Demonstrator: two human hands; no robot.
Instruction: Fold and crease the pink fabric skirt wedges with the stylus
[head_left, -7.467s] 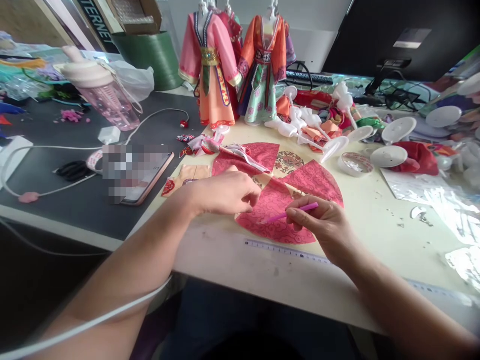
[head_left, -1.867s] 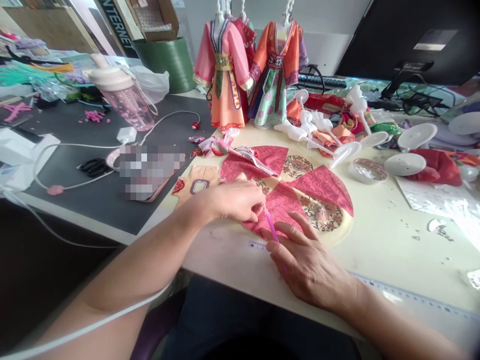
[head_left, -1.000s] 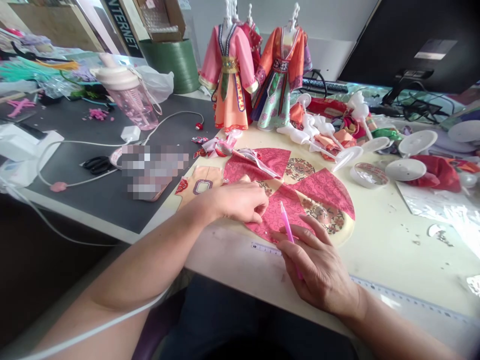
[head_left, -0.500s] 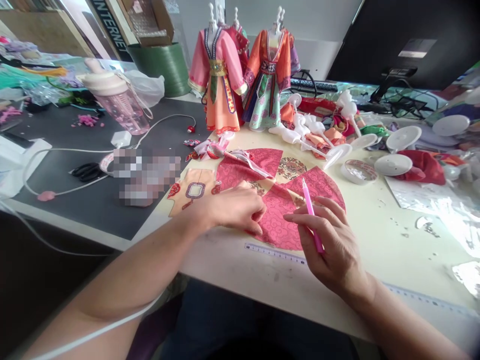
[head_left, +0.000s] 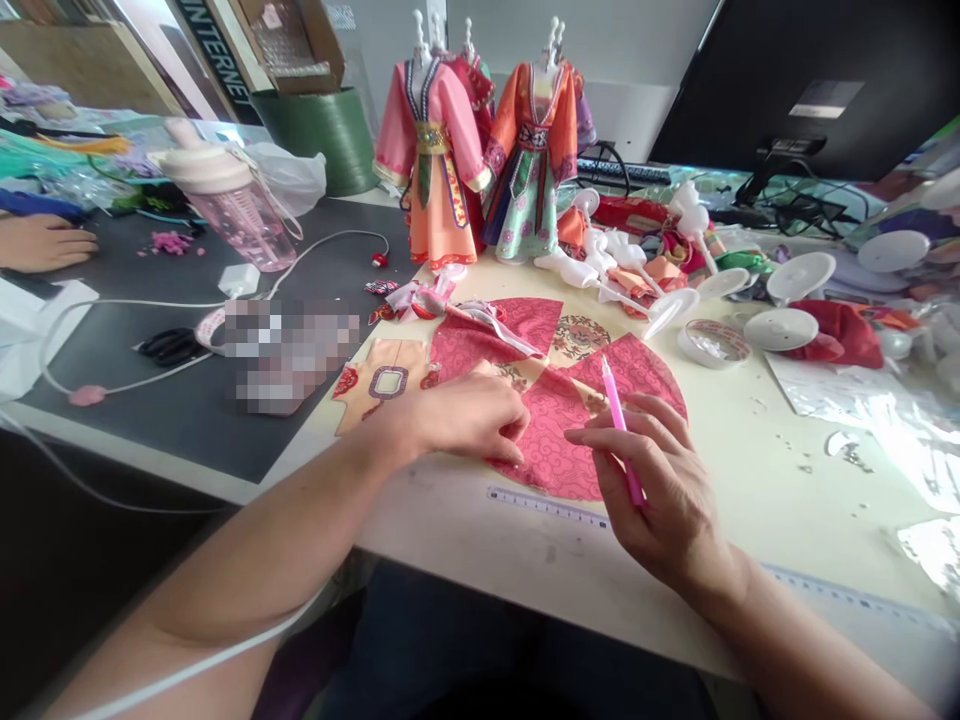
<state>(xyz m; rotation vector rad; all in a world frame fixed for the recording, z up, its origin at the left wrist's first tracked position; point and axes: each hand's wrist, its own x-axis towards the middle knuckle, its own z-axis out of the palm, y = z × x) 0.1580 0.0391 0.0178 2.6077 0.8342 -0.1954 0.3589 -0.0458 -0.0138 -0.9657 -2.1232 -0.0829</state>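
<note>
Cream craft table (head_left: 780,520): a pink brocade skirt panel (head_left: 551,440) lies at its centre, the curled left hand (head_left: 465,420) on it, any pinch unclear. The right hand (head_left: 652,480) grips a pink pen (head_left: 616,410); a slip could streak the cloth, and lifting the left could shift it.

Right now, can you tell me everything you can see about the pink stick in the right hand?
The pink stick is slim, straight and bright pink, with a smooth, plastic look and a paler, narrow tip at its far end. The right hand holds it, with fingers curled around its lower half, so it tilts upward and away from the person. It sits above the red cloud-patterned cloth, and no touch between them shows. The pictures cannot tell whether it is a pen.
</note>
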